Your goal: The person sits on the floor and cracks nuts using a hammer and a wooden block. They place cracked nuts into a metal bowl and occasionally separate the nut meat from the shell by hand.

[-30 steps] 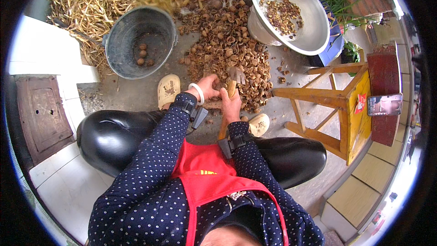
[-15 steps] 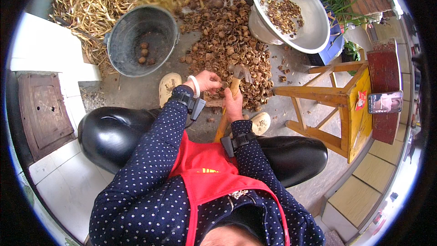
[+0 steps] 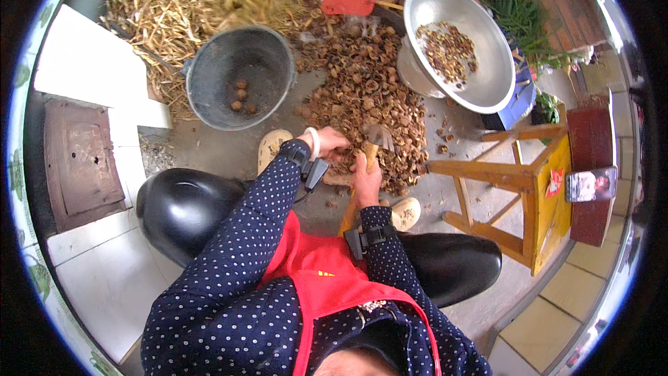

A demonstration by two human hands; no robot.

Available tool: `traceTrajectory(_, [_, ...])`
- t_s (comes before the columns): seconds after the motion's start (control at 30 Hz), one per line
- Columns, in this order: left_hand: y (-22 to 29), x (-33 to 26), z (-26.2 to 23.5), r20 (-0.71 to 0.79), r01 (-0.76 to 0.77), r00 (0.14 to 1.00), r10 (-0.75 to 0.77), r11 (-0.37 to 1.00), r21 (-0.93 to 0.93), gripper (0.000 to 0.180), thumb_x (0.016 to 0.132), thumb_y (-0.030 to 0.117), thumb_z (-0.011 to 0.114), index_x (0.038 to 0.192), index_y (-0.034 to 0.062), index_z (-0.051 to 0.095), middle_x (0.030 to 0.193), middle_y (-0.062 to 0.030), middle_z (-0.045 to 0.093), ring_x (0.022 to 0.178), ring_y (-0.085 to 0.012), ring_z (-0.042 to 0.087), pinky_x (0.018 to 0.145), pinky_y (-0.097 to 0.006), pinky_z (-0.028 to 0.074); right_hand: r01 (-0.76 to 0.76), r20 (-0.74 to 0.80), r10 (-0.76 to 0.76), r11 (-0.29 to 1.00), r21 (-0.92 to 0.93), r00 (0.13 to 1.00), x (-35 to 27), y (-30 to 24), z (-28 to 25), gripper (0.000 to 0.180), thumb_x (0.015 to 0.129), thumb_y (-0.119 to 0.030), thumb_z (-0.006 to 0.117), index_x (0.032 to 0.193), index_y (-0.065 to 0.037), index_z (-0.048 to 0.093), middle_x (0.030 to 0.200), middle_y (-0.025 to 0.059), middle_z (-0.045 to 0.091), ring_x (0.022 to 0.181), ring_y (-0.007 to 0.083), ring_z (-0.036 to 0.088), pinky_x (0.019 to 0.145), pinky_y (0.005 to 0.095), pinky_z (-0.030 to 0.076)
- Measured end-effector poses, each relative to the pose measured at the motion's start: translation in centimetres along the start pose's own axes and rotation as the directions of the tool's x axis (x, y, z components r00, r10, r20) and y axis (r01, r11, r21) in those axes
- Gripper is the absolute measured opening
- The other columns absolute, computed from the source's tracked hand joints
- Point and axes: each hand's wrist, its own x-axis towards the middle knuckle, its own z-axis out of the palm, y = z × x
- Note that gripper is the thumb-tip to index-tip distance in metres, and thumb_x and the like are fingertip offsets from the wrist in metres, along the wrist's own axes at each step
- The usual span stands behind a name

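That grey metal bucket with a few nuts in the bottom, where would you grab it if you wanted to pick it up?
Probably by the rim, from above. The grey bucket stands upright with its mouth open to the camera, so the rim is bare all round. The near edge, toward the left hand, looks freest; dry stalks crowd the far side. A handle can't be made out clearly.

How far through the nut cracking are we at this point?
Done: a big pile of broken shells on the ground and some kernels in the metal basin. In hand: right hand grips a hammer; left hand reaches beside its head. Left: only a few whole nuts show in the grey bucket.
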Motion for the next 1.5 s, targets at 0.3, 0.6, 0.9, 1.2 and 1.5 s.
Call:
traceTrajectory(0.3, [17.1,-3.8,-11.0,-0.583,-0.840,0.517,0.626,0.504,-0.203,0.031,0.091,0.029,0.060,0.103,0.0012,0.052,0.095,-0.0165,0.064,0.083,-0.0249,0.065,0.072,-0.034,0.056,0.088,0.008,-0.088,0.996,-0.007,0.996,0.1,0.4,0.5,0.026,0.095,-0.033,0.053,0.093,-0.007,0.051,0.066,0.0008,0.053,0.043,0.0073,0.043,0.038,0.0231,0.035])
traceTrajectory(0.6, [6.7,-7.4,-28.2,-0.664,0.342,0.676,0.319,0.662,0.666,0.051,0.071,0.028,0.071,0.117,0.0073,0.061,0.114,-0.0183,0.063,0.107,-0.0358,0.058,0.094,-0.040,0.046,-0.027,0.012,0.027,0.999,-0.030,1.000,0.0,-1.4,0.2,0.028,0.093,-0.030,0.056,0.097,-0.002,0.056,0.070,0.0031,0.061,0.060,0.0099,0.053,0.055,0.0277,0.044])
traceTrajectory(0.9, [3.7,-2.7,-26.8,-0.714,0.650,0.659,0.237,0.297,0.699,0.070,0.069,0.022,0.079,0.129,0.0103,0.045,0.128,-0.0274,0.048,0.116,-0.0421,0.050,0.098,-0.044,0.044,-0.115,-0.017,0.114,0.988,-0.099,0.993,0.9,-1.2,0.2,0.027,0.092,-0.028,0.057,0.098,-0.001,0.057,0.070,0.0038,0.060,0.059,0.0109,0.055,0.054,0.0276,0.045])
traceTrajectory(1.2, [14.5,-9.8,-22.8,-0.212,-0.458,0.888,0.407,0.817,-0.350,0.021,0.085,0.021,0.064,0.104,0.0169,0.058,0.087,-0.0062,0.062,0.075,-0.0193,0.060,0.059,-0.029,0.049,0.059,-0.034,-0.062,0.996,-0.062,0.998,0.3,-2.0,0.5,0.020,0.095,-0.026,0.053,0.091,-0.007,0.055,0.067,-0.0016,0.055,0.051,0.0064,0.047,0.047,0.0225,0.039])
traceTrajectory(1.5, [12.2,-2.9,-0.8,-0.012,-0.139,0.986,0.164,0.870,0.473,0.028,0.082,0.022,0.066,0.103,0.0089,0.055,0.082,-0.0062,0.062,0.063,-0.0123,0.057,0.051,-0.026,0.045,0.114,-0.088,-0.122,0.989,-0.097,0.989,-1.0,-1.9,-0.5,0.027,0.091,-0.028,0.060,0.090,-0.001,0.058,0.067,0.0077,0.060,0.060,0.0156,0.058,0.057,0.0328,0.047])
